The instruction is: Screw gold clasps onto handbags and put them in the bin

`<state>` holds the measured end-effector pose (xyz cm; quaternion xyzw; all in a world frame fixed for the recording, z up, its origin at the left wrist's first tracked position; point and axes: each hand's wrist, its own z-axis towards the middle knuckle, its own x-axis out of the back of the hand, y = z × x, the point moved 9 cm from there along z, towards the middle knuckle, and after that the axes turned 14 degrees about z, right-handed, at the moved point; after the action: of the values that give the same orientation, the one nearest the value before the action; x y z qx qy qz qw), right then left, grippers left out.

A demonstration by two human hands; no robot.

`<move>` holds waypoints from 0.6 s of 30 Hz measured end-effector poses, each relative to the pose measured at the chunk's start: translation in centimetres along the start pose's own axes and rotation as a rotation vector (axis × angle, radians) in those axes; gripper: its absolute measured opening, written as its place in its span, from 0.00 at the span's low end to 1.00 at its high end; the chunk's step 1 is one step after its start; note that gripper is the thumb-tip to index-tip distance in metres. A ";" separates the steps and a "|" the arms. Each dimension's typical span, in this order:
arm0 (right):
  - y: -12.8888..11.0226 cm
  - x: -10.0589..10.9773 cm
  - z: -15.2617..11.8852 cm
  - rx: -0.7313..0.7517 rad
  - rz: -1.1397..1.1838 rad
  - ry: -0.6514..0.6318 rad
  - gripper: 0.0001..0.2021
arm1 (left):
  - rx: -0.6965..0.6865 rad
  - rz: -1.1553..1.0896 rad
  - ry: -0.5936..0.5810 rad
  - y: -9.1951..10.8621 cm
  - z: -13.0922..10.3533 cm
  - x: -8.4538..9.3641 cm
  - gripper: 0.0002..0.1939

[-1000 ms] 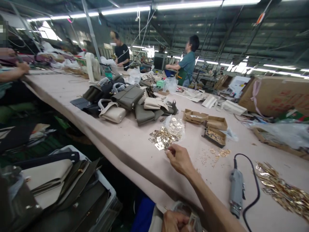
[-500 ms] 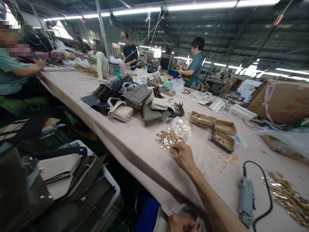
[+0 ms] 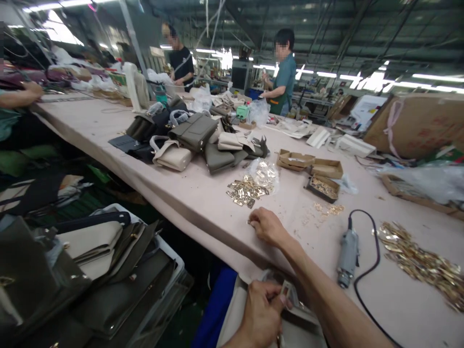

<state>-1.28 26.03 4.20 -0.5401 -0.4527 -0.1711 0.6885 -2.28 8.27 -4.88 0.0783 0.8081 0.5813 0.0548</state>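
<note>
My right hand (image 3: 267, 226) is over the near side of the table, its fingertips pinched on a small metal plate that barely shows. Just beyond it lies a loose pile of small gold metal plates (image 3: 241, 192), spilling beside a clear plastic bag (image 3: 266, 175) of similar pieces. Lower down, my left hand (image 3: 263, 309) grips the edge of a pale handbag (image 3: 228, 316) below the table edge. Next to its thumb, a pale strip with a rectangular opening (image 3: 285, 289) stands up. Part of the handbag is hidden by my hands and right forearm.
A grey power screwdriver (image 3: 348, 256) with a black cord lies right of my arm, near long gold metal pieces (image 3: 420, 261). Cardboard trays (image 3: 326, 168) and heaped handbags (image 3: 195, 131) occupy the table. A bin (image 3: 177, 270) of bags stands left. Co-workers stand beyond.
My right hand has drawn back from the pile toward me, with a small plate in its fingertips. My left hand and the handbag have come further into view as the camera tilted down.
</note>
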 end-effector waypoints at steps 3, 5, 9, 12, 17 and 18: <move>0.9 0.1 0.4 -0.018 0.069 -0.011 0.06 | -0.089 0.098 -0.034 1.0 -1.3 -0.4 0.15; 1.1 0.3 0.3 -0.019 0.130 -0.015 0.04 | -0.116 0.121 -0.071 1.2 -2.3 -0.5 0.16; 0.7 2.0 -1.3 -0.011 0.275 0.037 0.04 | -0.069 0.079 -0.073 0.9 -3.1 0.0 0.19; 0.2 4.4 -4.4 0.007 0.434 0.140 0.02 | -0.022 0.021 -0.057 0.9 -2.4 0.2 0.21; 0.9 6.9 -12.6 -0.038 0.779 0.311 0.06 | 0.029 0.004 -0.075 1.1 -0.8 -0.5 0.23; 1.6 6.7 -14.3 -0.072 0.824 0.347 0.08 | 0.036 0.010 -0.081 1.1 -0.6 -0.7 0.23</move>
<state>9.71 15.44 8.63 -0.6622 -0.0711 0.0139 0.7458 -1.67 7.99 -3.62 0.1067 0.8152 0.5632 0.0831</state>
